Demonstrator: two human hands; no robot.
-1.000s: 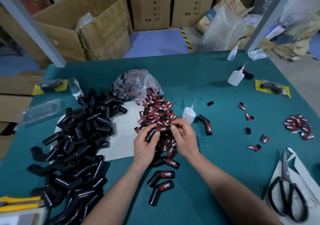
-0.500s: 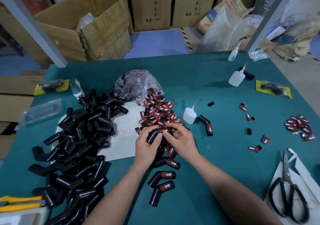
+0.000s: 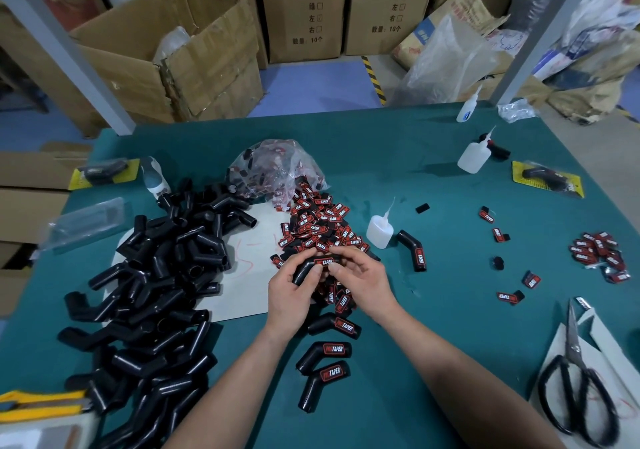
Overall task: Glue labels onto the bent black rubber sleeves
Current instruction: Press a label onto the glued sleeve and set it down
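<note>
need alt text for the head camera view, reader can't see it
A left hand grips a bent black sleeve while the right hand pinches a red label onto it, over a green table. Unlabelled sleeves are piled to the left, loose labels behind the hands, three labelled sleeves nearer the person, glue bottle and scissors right.

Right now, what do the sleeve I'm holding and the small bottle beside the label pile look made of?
Held sleeve: probably rubber, black with a soft sheen; dull highlights along its bend. Small bottle: probably translucent plastic, matte; milky walls and thin tapered nozzle.
</note>
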